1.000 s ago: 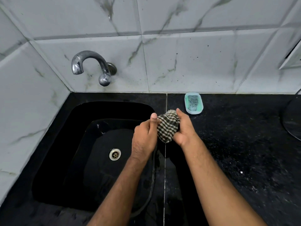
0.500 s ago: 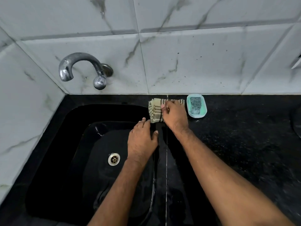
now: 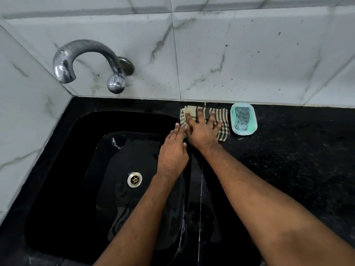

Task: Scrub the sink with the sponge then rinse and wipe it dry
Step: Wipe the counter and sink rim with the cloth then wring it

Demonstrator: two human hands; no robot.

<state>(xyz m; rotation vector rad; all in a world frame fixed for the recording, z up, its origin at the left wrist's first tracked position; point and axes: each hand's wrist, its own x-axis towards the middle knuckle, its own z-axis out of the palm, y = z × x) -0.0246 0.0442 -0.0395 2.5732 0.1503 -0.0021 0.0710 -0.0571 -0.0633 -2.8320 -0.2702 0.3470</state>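
Head view over a black sink (image 3: pixel 57 169) set in a black counter (image 3: pixel 288 169). The cloth (image 3: pixel 223 120), checked and folded flat, lies on the counter at about 1 o'clock from the drain (image 3: pixel 134 179), just beside the sink's far right corner and close to the tiled wall (image 3: pixel 249 54). The right hand (image 3: pixel 201 129) lies on it with fingers spread and straight, pressing and grasping nothing. The left hand (image 3: pixel 173 150), fingers straight and together, touches the cloth's near left edge at the sink rim. The sponge (image 3: pixel 242 118) sits in a dish (image 3: pixel 253 127) just beside the cloth, at 3 o'clock from it. The tap (image 3: pixel 84 60) hangs at 11 o'clock from the drain.

Handling, as judged: the cloth is light, soft and limp, probably damp; it will sag unless bunched, so gather it at the middle or pinch a folded edge.
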